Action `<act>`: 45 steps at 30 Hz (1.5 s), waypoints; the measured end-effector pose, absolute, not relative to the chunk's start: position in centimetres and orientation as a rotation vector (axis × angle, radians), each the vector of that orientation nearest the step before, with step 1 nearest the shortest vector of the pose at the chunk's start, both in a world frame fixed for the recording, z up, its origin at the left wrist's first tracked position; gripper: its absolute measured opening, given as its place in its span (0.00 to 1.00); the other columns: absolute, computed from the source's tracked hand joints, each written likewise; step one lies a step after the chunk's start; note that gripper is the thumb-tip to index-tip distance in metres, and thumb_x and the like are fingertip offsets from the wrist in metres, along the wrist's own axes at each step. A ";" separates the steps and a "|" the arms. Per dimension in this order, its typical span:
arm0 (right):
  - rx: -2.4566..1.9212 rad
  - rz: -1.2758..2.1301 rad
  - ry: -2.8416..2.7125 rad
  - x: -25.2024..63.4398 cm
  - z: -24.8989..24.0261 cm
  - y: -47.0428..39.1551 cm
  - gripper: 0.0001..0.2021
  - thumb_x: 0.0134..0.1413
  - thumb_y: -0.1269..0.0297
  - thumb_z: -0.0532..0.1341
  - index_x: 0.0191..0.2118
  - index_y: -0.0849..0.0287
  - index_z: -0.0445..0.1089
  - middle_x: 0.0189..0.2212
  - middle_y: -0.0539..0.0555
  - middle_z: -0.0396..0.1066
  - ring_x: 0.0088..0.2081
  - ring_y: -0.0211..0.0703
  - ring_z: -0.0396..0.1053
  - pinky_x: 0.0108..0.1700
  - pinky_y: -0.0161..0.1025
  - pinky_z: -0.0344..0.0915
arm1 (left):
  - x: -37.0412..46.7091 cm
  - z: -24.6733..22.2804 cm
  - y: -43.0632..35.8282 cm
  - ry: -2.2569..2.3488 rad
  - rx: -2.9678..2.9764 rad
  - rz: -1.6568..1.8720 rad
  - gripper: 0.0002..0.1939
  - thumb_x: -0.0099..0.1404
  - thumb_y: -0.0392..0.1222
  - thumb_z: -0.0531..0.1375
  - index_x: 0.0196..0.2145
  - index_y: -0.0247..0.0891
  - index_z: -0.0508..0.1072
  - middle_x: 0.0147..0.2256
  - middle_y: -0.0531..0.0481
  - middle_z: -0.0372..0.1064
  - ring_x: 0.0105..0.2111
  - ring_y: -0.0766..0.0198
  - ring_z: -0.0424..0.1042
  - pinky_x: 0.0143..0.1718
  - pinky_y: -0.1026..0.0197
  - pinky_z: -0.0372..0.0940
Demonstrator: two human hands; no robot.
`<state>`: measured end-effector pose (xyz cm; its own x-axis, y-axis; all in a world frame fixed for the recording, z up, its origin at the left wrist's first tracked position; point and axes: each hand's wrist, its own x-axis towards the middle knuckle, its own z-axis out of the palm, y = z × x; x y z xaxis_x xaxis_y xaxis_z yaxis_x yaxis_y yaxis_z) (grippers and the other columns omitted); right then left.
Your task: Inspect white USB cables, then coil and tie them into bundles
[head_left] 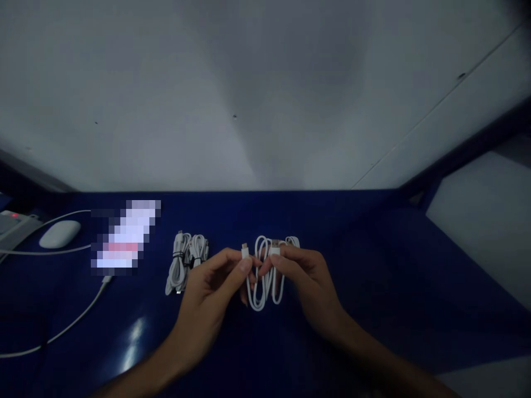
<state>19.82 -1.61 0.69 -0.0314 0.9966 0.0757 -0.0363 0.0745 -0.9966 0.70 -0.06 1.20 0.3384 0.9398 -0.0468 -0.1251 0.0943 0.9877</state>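
A white cable [258, 303] hangs in loose loops between my two hands, above the blue table. My left hand [219, 279] pinches its small plug, metal tip pointing up, between thumb and fingers. The wider USB plug at the other end is pinched by my right hand [305, 273], also tip up. Just left of my left hand, bundled white cables [178, 265] lie on the table, with black ties around them. Part of another white cable [293, 241] shows behind my right hand.
On the blue table [136, 331], a phone with a lit, blurred screen [128, 235] lies at the left, a white cable plugged in. Beside it are a white rounded case [60, 234] and a white power strip [16, 226] with a red light. A pale wall [207, 149] stands behind.
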 end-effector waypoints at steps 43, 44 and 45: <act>-1.035 1.393 -1.282 21.2 0.6 -0.2 0.16 0.73 0.60 0.64 0.33 0.54 0.85 0.32 0.52 0.78 0.32 0.42 0.73 0.36 0.41 0.69 | 0.3 1.5 1.6 0.899 1.224 0.779 0.14 0.80 0.49 0.65 0.56 0.49 0.87 0.38 0.50 0.79 0.36 0.61 0.75 0.39 0.60 0.70; -1.037 1.385 -1.278 21.2 0.6 -0.3 0.16 0.73 0.59 0.64 0.33 0.54 0.85 0.32 0.52 0.78 0.32 0.42 0.73 0.36 0.40 0.69 | 0.3 1.4 1.7 0.889 1.208 0.782 0.14 0.80 0.49 0.65 0.56 0.49 0.87 0.37 0.50 0.79 0.35 0.61 0.75 0.39 0.60 0.70; -1.038 1.377 -1.273 21.2 0.6 -0.4 0.15 0.73 0.59 0.65 0.33 0.54 0.85 0.32 0.52 0.77 0.32 0.42 0.73 0.36 0.40 0.69 | 0.2 1.3 1.7 0.878 1.191 0.784 0.14 0.80 0.49 0.65 0.57 0.48 0.87 0.37 0.50 0.79 0.35 0.61 0.74 0.40 0.59 0.70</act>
<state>21.17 -0.38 0.57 -0.1807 0.9833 0.0193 -0.0963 0.0018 -0.9953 0.23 1.67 1.30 0.4548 0.8771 -0.1544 -0.0537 0.2001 0.9783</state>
